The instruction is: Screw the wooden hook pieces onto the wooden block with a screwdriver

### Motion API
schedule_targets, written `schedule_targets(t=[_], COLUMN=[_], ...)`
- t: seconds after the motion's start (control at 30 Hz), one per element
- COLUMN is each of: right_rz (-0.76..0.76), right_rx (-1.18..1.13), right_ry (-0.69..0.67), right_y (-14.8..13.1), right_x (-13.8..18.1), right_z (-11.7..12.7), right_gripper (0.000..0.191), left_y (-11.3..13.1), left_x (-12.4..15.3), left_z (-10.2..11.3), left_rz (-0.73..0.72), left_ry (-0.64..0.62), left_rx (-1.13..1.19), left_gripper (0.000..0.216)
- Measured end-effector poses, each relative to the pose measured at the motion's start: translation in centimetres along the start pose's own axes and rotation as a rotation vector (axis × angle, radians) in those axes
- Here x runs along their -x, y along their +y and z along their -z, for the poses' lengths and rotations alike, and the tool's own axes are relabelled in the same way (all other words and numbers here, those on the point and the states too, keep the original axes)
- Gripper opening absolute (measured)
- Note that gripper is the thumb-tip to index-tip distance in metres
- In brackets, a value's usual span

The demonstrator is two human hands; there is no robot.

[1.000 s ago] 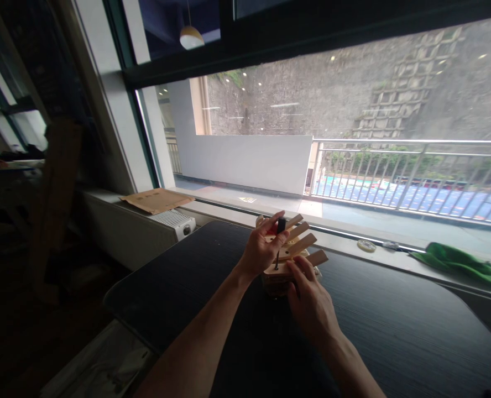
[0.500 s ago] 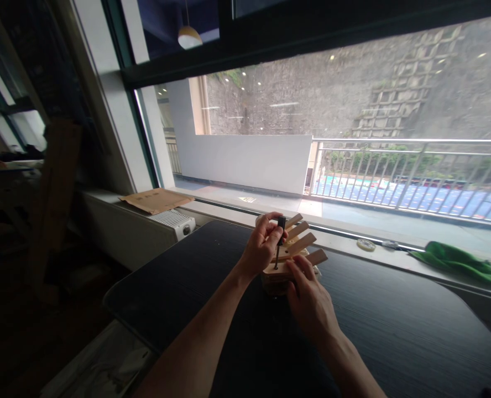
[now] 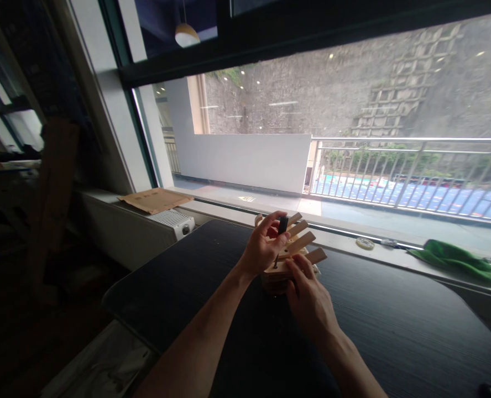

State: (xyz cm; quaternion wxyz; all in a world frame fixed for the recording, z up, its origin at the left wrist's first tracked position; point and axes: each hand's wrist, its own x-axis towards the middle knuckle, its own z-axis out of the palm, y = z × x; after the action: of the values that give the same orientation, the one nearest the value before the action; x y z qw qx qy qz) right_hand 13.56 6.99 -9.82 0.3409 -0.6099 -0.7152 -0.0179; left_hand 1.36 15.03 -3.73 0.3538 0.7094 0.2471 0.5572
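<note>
A stack of fanned wooden slats [image 3: 301, 250] stands on the dark table [image 3: 386, 326] near its far edge. My left hand [image 3: 262, 247] is closed around a small black-handled screwdriver [image 3: 281, 228] held upright, its thin shaft pointing down into the top slat. My right hand [image 3: 309, 296] rests against the near side of the wooden stack, fingers curled on its lower slats and steadying it.
A window sill runs behind the table with a green cloth [image 3: 456, 261] at the right and a small round tape roll [image 3: 365, 242]. A white heater [image 3: 173, 220] with cardboard [image 3: 154, 199] on it stands at the left. A balcony railing [image 3: 407, 166] lies outside.
My left hand's fingers have shifted round the screwdriver handle, turning it slightly. The right hand and the wooden stack have stayed in place.
</note>
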Motion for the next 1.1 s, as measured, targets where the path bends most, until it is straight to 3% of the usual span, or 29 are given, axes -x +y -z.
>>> schedule_targets(t=[0.4, 0.8, 1.1], right_rz=[-0.01, 0.001, 0.004], right_rx=[0.005, 0.003, -0.009], right_ry=[-0.024, -0.014, -0.007], right_y=[-0.4, -0.2, 0.0], right_x=[0.0, -0.1, 0.0], right_z=[0.3, 0.2, 0.0], right_gripper=[0.044, 0.044, 0.045], left_y=[0.6, 0.1, 1.3], left_x=[0.0, -0.2, 0.0], left_z=[0.3, 0.1, 0.7], left_rz=[0.04, 0.079, 0.055], left_ry=[-0.031, 0.021, -0.081], left_rx=[0.05, 0.108, -0.03], left_gripper=[0.036, 0.048, 0.023])
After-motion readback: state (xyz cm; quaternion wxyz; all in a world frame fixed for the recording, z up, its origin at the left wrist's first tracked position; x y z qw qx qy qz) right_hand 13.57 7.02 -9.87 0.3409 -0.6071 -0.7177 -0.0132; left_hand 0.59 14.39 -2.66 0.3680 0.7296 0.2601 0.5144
